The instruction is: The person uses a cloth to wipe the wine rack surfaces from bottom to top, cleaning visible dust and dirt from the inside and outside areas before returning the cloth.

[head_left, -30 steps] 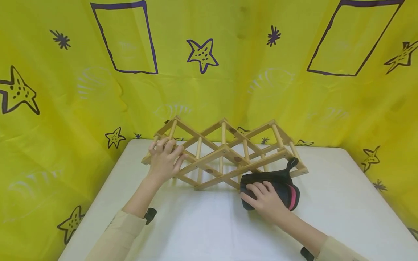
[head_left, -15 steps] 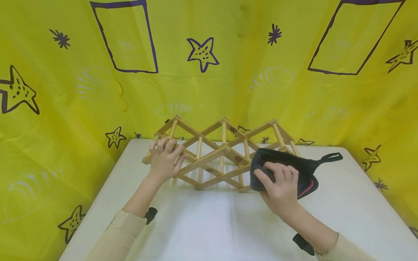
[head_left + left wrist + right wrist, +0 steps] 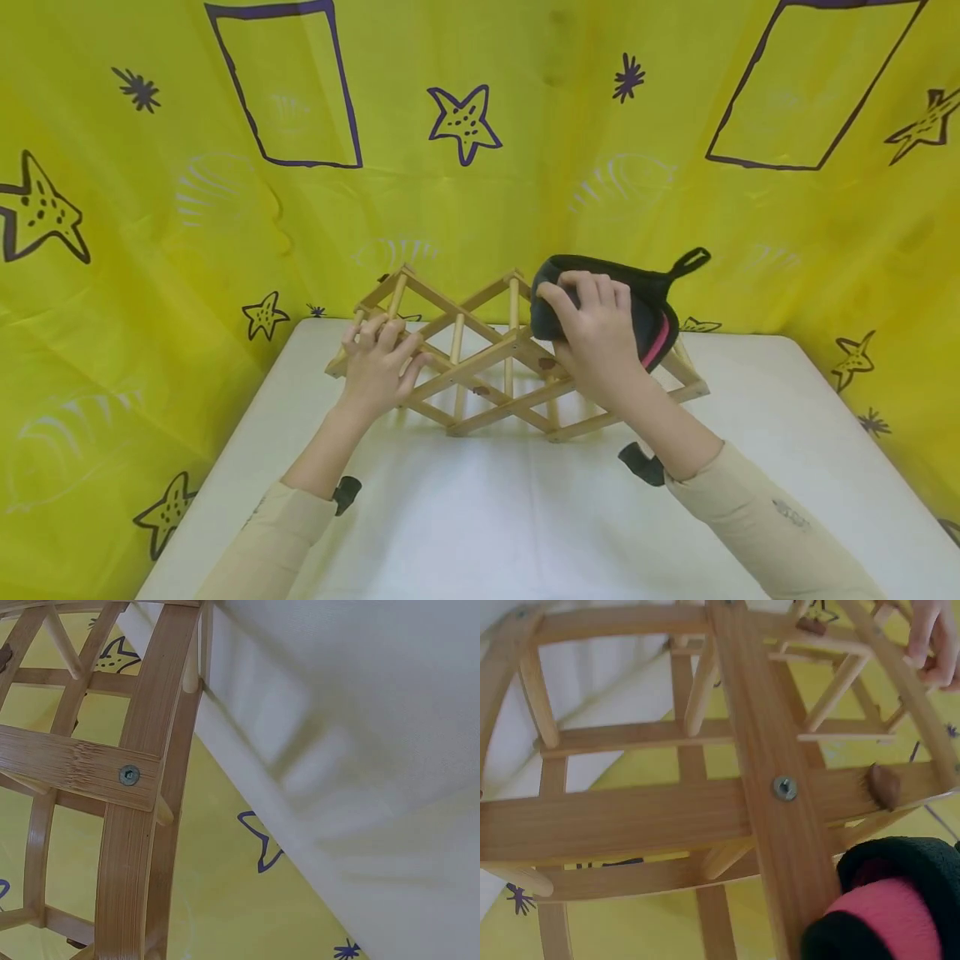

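Observation:
A light wooden lattice rack (image 3: 489, 353) of crossed slats and round dowels stands across the back of the table. My left hand (image 3: 378, 367) grips its left end, fingers over a bar; part of that hand shows at the upper right of the right wrist view. In my right hand (image 3: 600, 337) is a dark fabric pouch (image 3: 649, 293) with a loop and a pink lining, its exact kind unclear. Held over the rack's right part, the pouch hides the right peak. Whether they touch I cannot tell. The right wrist view catches the pink lining (image 3: 900, 915) close up beside a slat.
The rack stands on a white table (image 3: 465, 517). Behind and at both sides hangs a yellow curtain (image 3: 525, 208) with drawn stars and frames. A black band piece (image 3: 347, 495) shows under the left wrist, another (image 3: 642, 463) under the right.
My right hand has lifted the pouch from in front of the rack's right side, first rightward and up, then left and back over the rack. The left hand has stayed in place.

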`<action>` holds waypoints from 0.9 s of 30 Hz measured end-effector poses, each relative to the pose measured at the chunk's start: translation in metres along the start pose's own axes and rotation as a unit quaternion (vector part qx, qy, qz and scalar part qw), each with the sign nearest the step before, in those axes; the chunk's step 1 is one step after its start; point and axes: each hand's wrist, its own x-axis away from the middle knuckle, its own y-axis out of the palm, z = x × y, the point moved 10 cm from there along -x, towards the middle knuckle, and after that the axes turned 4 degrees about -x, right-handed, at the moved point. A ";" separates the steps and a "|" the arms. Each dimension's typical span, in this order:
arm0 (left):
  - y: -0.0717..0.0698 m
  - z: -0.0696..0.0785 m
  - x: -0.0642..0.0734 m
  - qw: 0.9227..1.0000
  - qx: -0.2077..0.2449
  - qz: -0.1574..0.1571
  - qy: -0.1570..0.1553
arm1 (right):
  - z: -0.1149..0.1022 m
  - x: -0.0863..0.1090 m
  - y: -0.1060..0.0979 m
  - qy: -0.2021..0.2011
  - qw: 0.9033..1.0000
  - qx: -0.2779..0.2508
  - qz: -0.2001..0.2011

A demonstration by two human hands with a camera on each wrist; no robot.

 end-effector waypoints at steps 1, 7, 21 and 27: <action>0.000 0.000 0.000 1.000 0.000 0.001 0.000 | 0.003 -0.004 0.006 0.004 1.000 0.001 -0.012; 0.000 0.000 0.000 1.000 -0.002 0.004 0.003 | 0.024 -0.015 0.038 0.022 0.997 0.023 -0.064; -0.001 0.001 0.001 1.000 -0.005 0.010 0.004 | 0.053 0.004 0.096 0.072 0.967 0.097 -0.226; -0.001 -0.001 0.000 1.000 0.005 0.015 -0.002 | 0.058 0.003 0.110 0.080 0.960 0.098 -0.250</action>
